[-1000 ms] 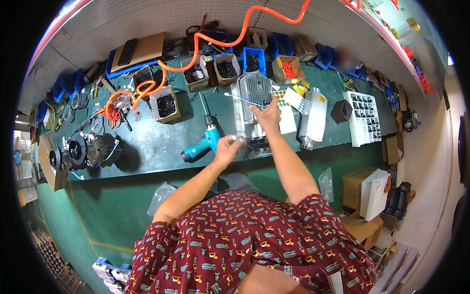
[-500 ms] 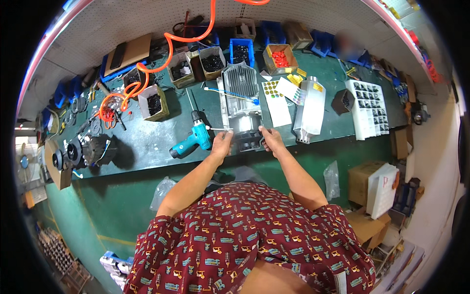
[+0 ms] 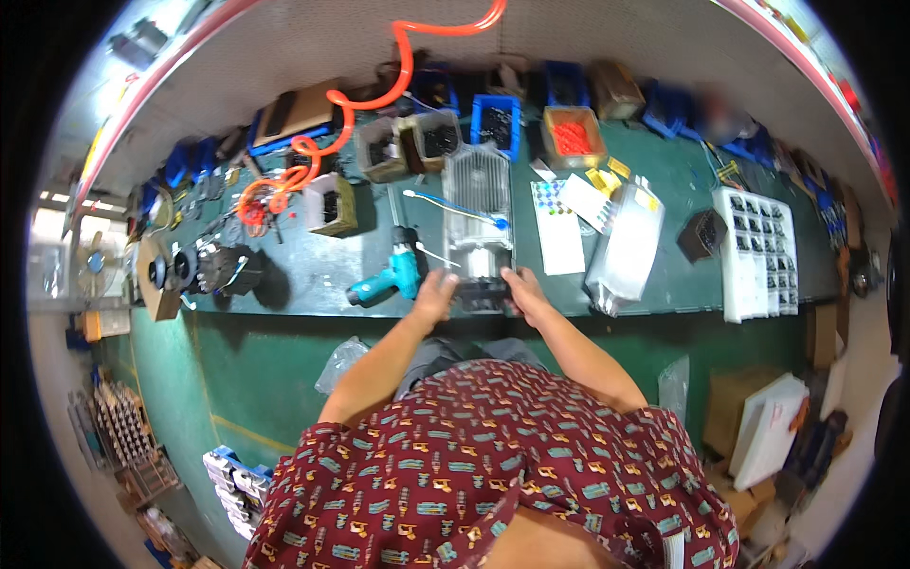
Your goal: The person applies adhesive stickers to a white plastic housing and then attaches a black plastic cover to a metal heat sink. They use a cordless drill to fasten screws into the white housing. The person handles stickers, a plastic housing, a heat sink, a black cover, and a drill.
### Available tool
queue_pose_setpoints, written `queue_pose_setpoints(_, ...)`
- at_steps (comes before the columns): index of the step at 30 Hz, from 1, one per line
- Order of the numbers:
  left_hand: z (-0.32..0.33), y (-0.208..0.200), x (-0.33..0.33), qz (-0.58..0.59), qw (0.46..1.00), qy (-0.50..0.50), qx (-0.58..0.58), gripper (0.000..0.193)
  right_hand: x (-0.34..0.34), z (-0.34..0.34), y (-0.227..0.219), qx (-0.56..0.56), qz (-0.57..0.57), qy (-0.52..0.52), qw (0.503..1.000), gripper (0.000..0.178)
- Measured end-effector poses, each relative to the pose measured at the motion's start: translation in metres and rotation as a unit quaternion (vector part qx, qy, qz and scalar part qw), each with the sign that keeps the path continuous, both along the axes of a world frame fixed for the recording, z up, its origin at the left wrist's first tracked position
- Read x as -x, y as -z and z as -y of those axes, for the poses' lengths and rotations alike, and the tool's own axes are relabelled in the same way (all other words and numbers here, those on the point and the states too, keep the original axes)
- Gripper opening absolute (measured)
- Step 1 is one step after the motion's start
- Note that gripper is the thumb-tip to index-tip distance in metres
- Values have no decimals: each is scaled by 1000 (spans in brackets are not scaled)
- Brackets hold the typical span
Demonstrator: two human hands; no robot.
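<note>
A finned grey metal housing (image 3: 479,187) lies lengthwise on the bench in front of me. At its near end, by the table's front edge, is a dark part (image 3: 483,296). My left hand (image 3: 436,295) is closed on the left side of that part and my right hand (image 3: 525,293) on its right side; the fingertips are partly hidden. Across the housing runs a thin blue and white cable (image 3: 455,208). A white cable end (image 3: 438,255) sticks out near my left hand. Left of that hand lies a teal cordless drill (image 3: 396,272), its long bit pointing away.
Right of the housing are sticker sheets (image 3: 559,232), a silvery metal casing (image 3: 626,248) and a white foam tray (image 3: 758,251) of small black parts. Bins of screws and an orange bin of red pieces (image 3: 571,138) line the back. An orange coiled hose (image 3: 403,66) hangs above.
The view has shifted, so the bench things appear farther right. Both hands stay at the sides of the dark part at the housing's near end.
</note>
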State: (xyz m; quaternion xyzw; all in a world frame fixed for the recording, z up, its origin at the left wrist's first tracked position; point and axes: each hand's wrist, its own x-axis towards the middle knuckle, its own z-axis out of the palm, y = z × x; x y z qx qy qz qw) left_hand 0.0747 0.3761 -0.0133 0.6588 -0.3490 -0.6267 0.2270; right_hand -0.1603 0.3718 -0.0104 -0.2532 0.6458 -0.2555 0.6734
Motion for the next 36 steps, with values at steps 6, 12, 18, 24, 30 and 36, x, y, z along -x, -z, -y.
queue_pose_setpoints(6,-3,8,-2,8,1000,-16,18,44,20,-16,6,-22,33,57,998,49)
queue_pose_setpoints(12,-2,2,-60,44,992,24,112,27,65,-57,9,-26,-24,123,992,27)
queue_pose_setpoints(18,55,10,-146,74,970,-71,221,15,94,-102,15,-20,-110,118,987,24)
queue_pose_setpoints(24,148,-20,-226,335,881,-106,318,14,90,-133,17,-21,-141,124,982,23)
queue_pose_setpoints(30,234,-37,-166,290,846,57,444,17,89,-163,6,-59,-157,138,976,22)
queue_pose_setpoints(36,379,116,-165,429,725,326,428,34,86,-192,-25,-85,-195,153,965,31)
